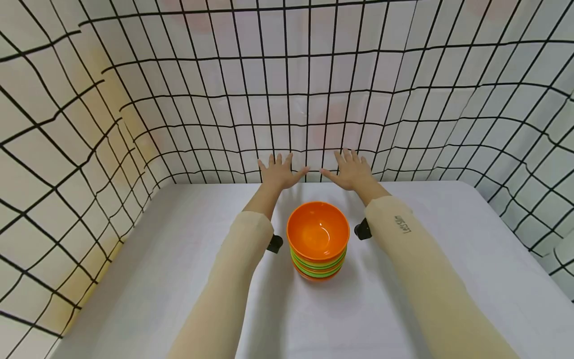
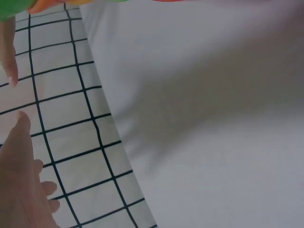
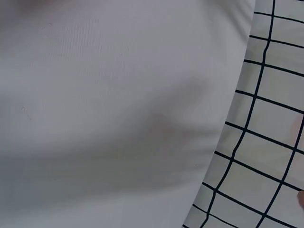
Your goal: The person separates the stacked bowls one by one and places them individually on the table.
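Left hand: the left hand (image 1: 279, 172) lies palm down at the far edge of the table, fingers straight and spread, thumb pointing inward. It holds nothing.
Right hand: the right hand (image 1: 351, 170) lies the same way just beside it, fingers spread flat, thumb pointing toward the left thumb. The two thumbs are near each other but apart. It holds nothing.
Sleeves: both forearms wear pale beige sleeves (image 1: 233, 279), with a small dark wrist camera mount (image 1: 362, 230) under each arm.
Bowls: a stack of bowls (image 1: 318, 239) stands on the table between the forearms, closer to the person than the hands and touched by neither. The top bowl is orange; green and orange rims show beneath it.
Table: a white table (image 1: 148, 279) carries the bowls and the hands.
Surround: a pale backdrop with a black grid (image 1: 287, 89) rises behind the hands and along both sides. The wrist views show only tabletop, grid and part of the left hand.
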The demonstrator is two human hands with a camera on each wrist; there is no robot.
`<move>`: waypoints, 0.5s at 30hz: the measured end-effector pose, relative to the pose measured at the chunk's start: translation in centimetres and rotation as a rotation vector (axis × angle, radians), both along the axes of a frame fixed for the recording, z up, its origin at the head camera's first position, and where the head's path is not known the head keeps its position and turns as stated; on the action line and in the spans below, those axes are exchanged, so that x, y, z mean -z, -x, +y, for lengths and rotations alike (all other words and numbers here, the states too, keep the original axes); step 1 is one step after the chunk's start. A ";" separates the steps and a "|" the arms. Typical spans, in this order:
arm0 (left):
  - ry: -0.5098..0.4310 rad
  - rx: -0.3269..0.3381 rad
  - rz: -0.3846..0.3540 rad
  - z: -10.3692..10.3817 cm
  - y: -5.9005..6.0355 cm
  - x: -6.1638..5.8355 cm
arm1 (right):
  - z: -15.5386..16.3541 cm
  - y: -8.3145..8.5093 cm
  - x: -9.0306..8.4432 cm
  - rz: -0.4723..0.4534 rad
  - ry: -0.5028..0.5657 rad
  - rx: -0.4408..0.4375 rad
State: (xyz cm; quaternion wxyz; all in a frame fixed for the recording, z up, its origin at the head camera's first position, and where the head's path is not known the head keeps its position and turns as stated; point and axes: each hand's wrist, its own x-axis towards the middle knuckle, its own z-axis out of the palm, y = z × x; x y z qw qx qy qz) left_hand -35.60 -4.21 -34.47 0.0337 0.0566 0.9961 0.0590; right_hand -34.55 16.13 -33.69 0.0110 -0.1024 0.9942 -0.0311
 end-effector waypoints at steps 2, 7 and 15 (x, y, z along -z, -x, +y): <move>0.004 0.001 0.000 -0.1 -0.1 -0.1 | 0.2 0.1 0.1 0.015 0.005 -0.006; 0.032 0.011 0.016 -0.2 -0.1 -0.2 | 0.6 0.3 0.0 0.072 0.010 -0.027; 0.002 0.040 0.039 -0.6 -0.2 -0.1 | 1.1 0.0 -0.6 0.129 0.047 -0.082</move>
